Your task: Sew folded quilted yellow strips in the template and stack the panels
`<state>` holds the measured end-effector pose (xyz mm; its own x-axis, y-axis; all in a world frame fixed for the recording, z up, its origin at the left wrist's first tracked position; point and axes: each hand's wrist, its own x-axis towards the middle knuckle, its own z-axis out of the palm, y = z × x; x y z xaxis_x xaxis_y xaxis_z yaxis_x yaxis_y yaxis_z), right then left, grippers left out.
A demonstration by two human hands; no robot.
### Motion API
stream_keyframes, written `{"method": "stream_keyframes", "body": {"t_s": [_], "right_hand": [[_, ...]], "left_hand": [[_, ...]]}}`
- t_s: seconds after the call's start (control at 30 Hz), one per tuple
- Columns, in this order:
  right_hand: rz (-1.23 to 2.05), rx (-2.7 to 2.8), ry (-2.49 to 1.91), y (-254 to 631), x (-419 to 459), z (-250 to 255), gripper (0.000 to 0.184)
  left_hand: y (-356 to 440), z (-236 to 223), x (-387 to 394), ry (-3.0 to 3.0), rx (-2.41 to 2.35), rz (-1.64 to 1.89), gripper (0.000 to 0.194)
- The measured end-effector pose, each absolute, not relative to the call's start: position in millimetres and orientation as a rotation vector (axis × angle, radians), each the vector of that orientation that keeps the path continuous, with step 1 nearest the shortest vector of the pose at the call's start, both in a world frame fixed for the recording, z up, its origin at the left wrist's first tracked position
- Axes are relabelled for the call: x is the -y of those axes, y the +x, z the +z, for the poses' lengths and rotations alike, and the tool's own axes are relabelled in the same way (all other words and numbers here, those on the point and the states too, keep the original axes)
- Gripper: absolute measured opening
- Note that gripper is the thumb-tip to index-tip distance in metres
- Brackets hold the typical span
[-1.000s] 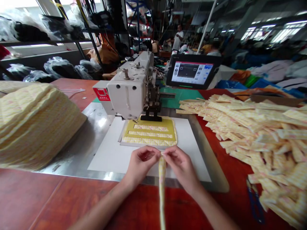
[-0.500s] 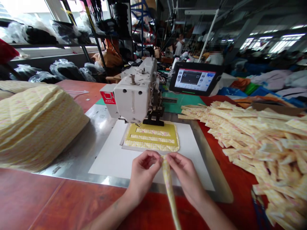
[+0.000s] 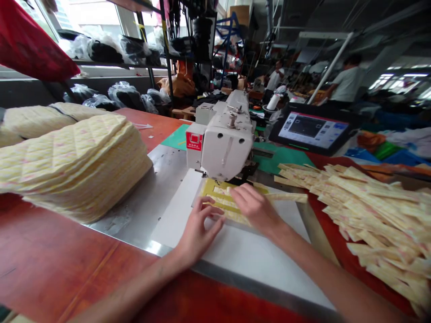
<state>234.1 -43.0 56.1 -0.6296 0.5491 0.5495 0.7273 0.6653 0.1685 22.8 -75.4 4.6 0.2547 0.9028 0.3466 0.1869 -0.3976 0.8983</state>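
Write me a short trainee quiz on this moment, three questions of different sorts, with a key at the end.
1. Which of these lies on the picture's right of the yellow template?
A) the stack of quilted panels
B) the pile of cut strips
C) the red bag

2. True or false: the monitor shows a lit screen.

3. Fill in the missing word: the fingers at the fabric strip belong to the person's ____ hand.

Key: 1. B; 2. True; 3. right.
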Motion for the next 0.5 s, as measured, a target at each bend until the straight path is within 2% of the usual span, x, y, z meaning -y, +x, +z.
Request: {"method": "stream_keyframes", "body": {"t_s": [0.07, 0.17, 0.37, 0.5], "right_hand": [[-0.710, 2.536, -0.909, 221, 20, 33, 0.027], [-0.763, 2.591, -0.894, 209, -2, 7, 0.025], [-0.543, 2.709, -0.931, 207, -8, 5, 0.023], [-0.402, 2.653, -1.066, 205, -3, 5, 0.031]], "left_hand": [[8, 0, 68, 1.979, -1.116, 1.173, 0.011], [-6, -4, 59, 2.181, -1.220, 1.139, 0.017], [-16, -2, 42, 2.332, -1.282, 1.028, 0.015], [-14, 3, 25, 2.427, -1.253, 0.915, 0.018]]}}
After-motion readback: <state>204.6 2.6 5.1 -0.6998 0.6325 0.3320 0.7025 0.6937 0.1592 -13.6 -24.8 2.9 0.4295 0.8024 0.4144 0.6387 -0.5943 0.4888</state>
